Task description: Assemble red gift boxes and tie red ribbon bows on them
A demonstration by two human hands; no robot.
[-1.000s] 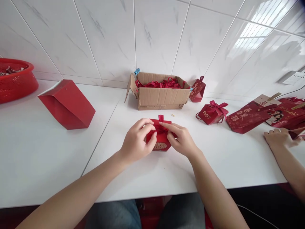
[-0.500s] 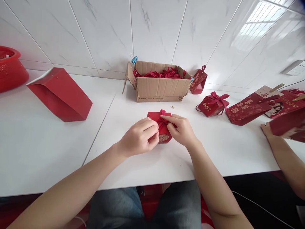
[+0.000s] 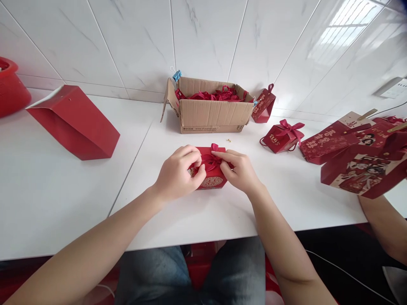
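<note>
A small red gift box [image 3: 213, 183] with a round gold pattern sits on the white table in front of me. Dark red ribbon [image 3: 212, 164] is tied in a bow across its top. My left hand [image 3: 182, 173] is at the box's left side, thumb and index finger pinched on a loop of the ribbon. From the right, my right hand [image 3: 238, 171] has its fingers closed on the bow's right part, index fingertip near the knot. My fingers partly hide the bow and the box's sides.
A cardboard box [image 3: 213, 114] of red ribbons stands at the wall. Left are a plain red carton [image 3: 79, 125] and a red basket [image 3: 12, 91]. Right are a bow-tied box [image 3: 281, 137] and several printed gift boxes [image 3: 330, 142]; a co-worker's arm [image 3: 381, 220] reaches in there.
My left hand has shifted left and pulled away from the knot, showing more of the round pattern. At the right, a printed gift box has turned its pictured side into view.
</note>
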